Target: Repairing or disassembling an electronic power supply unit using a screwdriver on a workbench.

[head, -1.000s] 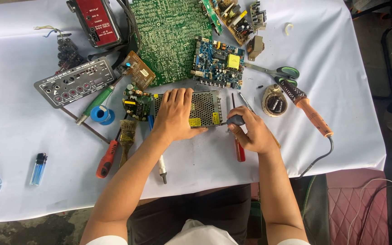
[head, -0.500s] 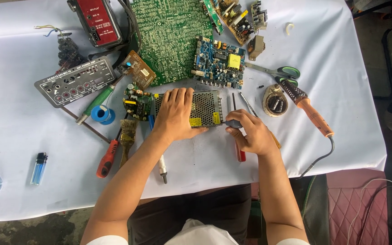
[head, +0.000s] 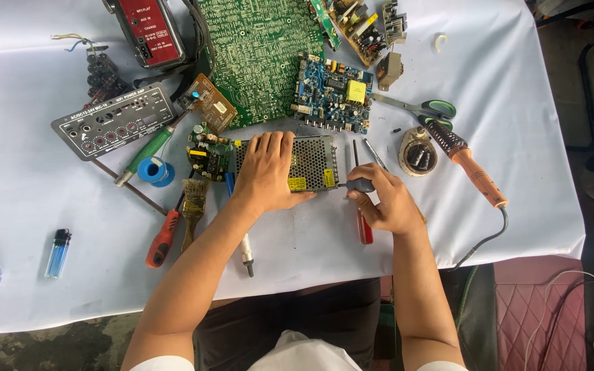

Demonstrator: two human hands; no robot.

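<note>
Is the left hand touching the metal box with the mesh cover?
Touching. The head view shows the left hand lying flat on the mesh-covered metal box, palm and fingers pressed on its top with no gap.

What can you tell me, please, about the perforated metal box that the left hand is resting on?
The perforated metal box is a flat, rectangular silver casing with a mesh-like grid of small holes and two yellow labels near its front edge. It lies flat on the white tablecloth, just below the blue circuit board. The left hand presses flat on its left part, covering it. At its right edge the right hand holds a dark-handled screwdriver against its side.
</note>
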